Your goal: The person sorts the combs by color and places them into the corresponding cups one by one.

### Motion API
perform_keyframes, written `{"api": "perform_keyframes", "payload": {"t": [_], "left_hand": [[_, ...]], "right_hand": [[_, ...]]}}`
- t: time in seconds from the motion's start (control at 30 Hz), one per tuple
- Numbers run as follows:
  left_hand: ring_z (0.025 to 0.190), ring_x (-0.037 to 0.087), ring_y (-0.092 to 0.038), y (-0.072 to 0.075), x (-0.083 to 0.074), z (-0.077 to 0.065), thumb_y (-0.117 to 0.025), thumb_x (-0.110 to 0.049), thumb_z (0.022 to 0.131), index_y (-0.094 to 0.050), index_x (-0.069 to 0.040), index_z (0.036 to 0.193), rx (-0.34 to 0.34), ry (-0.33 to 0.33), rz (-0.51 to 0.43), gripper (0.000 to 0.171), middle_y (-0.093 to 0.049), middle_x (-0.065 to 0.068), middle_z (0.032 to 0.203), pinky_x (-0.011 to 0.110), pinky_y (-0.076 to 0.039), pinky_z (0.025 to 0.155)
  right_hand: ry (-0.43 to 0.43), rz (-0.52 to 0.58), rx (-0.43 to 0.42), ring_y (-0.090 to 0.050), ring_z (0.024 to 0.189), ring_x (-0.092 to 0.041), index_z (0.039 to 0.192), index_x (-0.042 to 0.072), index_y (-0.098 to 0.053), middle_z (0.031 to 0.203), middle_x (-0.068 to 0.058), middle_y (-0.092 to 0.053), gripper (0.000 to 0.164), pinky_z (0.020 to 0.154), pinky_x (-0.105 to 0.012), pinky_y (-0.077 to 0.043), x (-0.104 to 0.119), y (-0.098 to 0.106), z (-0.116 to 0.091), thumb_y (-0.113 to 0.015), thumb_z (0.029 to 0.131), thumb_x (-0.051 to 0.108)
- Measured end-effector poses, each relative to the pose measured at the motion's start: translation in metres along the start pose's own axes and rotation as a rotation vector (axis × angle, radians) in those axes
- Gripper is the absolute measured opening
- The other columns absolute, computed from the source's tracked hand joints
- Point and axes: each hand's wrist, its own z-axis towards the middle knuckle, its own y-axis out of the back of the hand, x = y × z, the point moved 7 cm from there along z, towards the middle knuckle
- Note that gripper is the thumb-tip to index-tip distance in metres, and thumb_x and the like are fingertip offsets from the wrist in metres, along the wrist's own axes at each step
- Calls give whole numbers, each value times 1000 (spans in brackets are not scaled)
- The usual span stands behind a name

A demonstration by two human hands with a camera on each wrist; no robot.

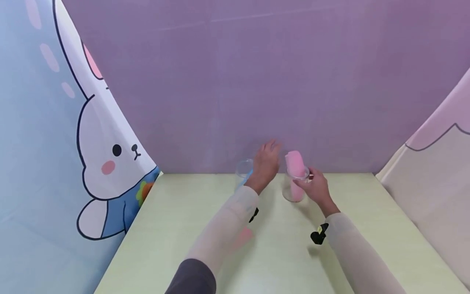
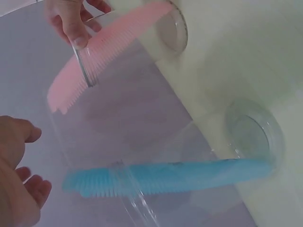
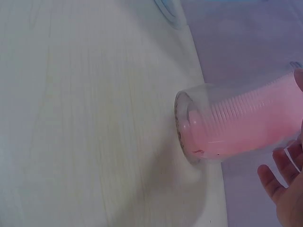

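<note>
Near the table's back edge stands a clear cup (image 1: 288,195) with a pink comb (image 1: 295,163) leaning in it, its end above the rim. My right hand (image 1: 318,187) holds this cup near the rim; the left wrist view shows the thumb at the rim. To the left, another clear cup (image 2: 251,127) has a blue comb (image 2: 189,177) standing aslant in it. My left hand (image 1: 266,165) is between the two cups at the back and partly covers the blue comb in the head view. Its fingers are loosely spread and hold nothing.
A pale wood-grain table (image 1: 282,253) lies below the hands. A purple backdrop (image 1: 257,81) rises behind it, with a rabbit-printed cloth (image 1: 103,163) on the left and a pale cloth (image 1: 433,183) on the right. A pink patch (image 1: 245,236) shows beside the left forearm.
</note>
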Motion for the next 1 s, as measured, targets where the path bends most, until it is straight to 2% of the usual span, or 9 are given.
{"api": "perform_keyframes", "payload": {"t": [0.13,0.23,0.37,0.57,0.67,0.8,1.0], "left_hand": [[130,25,-58,9,8,-13,-70,-13,90,-59,-15,140,6,-55,-67,51,-60,9,141,34,-49,108],[131,25,-57,17,12,-27,-71,-13,91,-58,-12,140,25,-100,-102,51,-60,10,140,33,-47,110],[133,26,-55,28,18,-46,-70,-14,94,-54,-10,144,60,-105,-164,53,-58,10,142,34,-48,110],[134,27,-53,34,27,-69,-70,-18,95,-48,-6,149,181,-45,-264,59,-55,13,143,37,-49,109],[133,28,-53,32,36,-82,-70,-20,95,-47,-5,150,256,21,-314,61,-54,14,144,39,-50,107],[128,31,-56,26,51,-103,-70,-23,94,-50,-4,146,340,102,-325,59,-56,17,140,43,-51,104],[111,33,-61,22,75,-138,-75,-19,88,-60,1,129,371,128,-333,48,-64,19,122,47,-54,96]], "right_hand": [[8,-5,7,-56,113,-37,143,0,-51,129,-22,-60,70,85,-44,-51,2,-1,2,-77,89,37],[14,-9,14,-56,113,-37,143,0,-50,129,-23,-60,71,86,-46,-51,3,-1,2,-77,89,38],[20,-18,19,-56,114,-38,144,1,-50,130,-23,-60,72,87,-47,-52,2,-1,2,-77,89,39],[21,-17,10,-56,113,-38,143,0,-51,128,-23,-61,71,85,-44,-50,0,0,1,-78,89,38],[20,-20,6,-56,112,-37,143,-1,-51,127,-23,-60,71,84,-42,-50,-1,2,1,-77,89,38],[17,-22,0,-56,112,-37,143,-1,-51,127,-23,-60,72,83,-41,-49,-1,2,1,-77,89,38],[8,-25,-2,-56,112,-37,142,-1,-52,127,-23,-60,72,83,-41,-49,-3,2,0,-78,88,39]]}}
